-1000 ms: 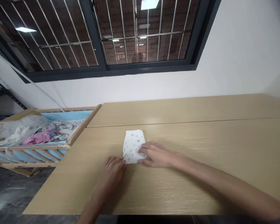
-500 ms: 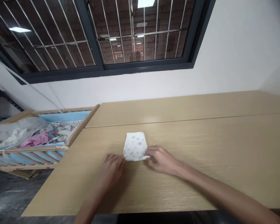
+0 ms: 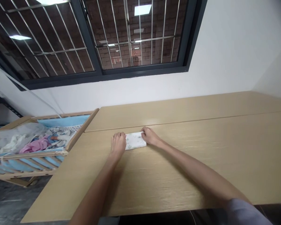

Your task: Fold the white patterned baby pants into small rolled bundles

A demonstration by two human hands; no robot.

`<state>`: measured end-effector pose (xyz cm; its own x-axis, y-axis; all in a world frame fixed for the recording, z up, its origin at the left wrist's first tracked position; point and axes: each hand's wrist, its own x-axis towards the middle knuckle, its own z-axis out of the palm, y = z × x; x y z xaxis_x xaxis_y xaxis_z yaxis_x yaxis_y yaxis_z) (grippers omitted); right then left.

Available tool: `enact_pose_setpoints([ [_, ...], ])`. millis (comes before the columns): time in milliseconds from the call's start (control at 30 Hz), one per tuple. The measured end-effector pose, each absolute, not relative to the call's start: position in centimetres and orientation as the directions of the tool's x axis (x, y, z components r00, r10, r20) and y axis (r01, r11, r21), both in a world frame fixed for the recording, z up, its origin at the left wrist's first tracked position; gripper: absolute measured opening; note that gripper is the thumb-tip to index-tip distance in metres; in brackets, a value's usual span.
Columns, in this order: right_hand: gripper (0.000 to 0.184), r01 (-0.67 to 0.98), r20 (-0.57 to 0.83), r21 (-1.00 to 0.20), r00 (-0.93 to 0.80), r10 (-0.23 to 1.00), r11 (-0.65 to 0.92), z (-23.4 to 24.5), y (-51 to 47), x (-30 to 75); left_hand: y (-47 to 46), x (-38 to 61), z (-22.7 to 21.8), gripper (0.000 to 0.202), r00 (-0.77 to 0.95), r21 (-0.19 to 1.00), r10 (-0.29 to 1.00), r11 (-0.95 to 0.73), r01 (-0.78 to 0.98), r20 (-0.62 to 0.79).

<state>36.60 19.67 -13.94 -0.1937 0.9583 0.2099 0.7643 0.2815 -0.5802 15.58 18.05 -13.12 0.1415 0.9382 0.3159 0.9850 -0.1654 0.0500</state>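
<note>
The folded cloth, white with small printed motifs, lies flat on the wooden table, just on your side of the seam that runs across the tabletop; your left hand rests against its left end, fingers curled down onto the edge, and your right hand touches its right end, fingertips on the far corner; both hands press or pinch the fabric, neither lifts it. The table is pale wood grain, broad, bare to the right of your right arm; behind it stands a white wall, and above that a dark-framed window with metal bars, brick showing beyond. To the left of the table, touching its edge, sits a wooden crib with blue lining; inside it lies a heap of clothes, pink and white, well apart from your hands.
</note>
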Motion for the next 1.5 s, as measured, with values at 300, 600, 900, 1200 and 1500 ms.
enact_pose_setpoints([
  [300, 0.061, 0.771, 0.407, -0.242, -0.47, 0.783, 0.589, -14.0, 16.0, 34.3, 16.6, 15.9, -14.8, 0.062, 0.347, 0.123, 0.858, -0.418, 0.9, 0.378],
  [600, 0.081, 0.768, 0.242, -0.172, -0.574, 0.782, 0.617, -16.7, 15.7, 34.1, 16.4, 17.2, -18.9, 0.081, 0.434, 0.142, 0.863, -0.479, 0.866, 0.259],
  [900, 0.1, 0.78, 0.234, -0.315, -0.488, 0.841, 0.54, -17.1, 15.6, 37.8, 16.0, 15.8, -17.4, 0.081, 0.406, 0.155, 0.881, -0.449, 0.88, 0.245],
  [1200, 0.061, 0.649, 0.433, -0.283, -0.571, 0.698, 0.706, -16.4, 15.3, 37.7, 15.4, 12.5, -13.2, 0.062, 0.545, 0.157, 0.788, -0.599, 0.785, 0.285],
  [1500, 0.046, 0.618, 0.48, -0.465, -0.425, 0.768, 0.633, -17.2, 16.3, 37.6, 15.5, 13.1, -13.2, 0.02, 0.49, 0.18, 0.784, -0.583, 0.793, 0.381],
])
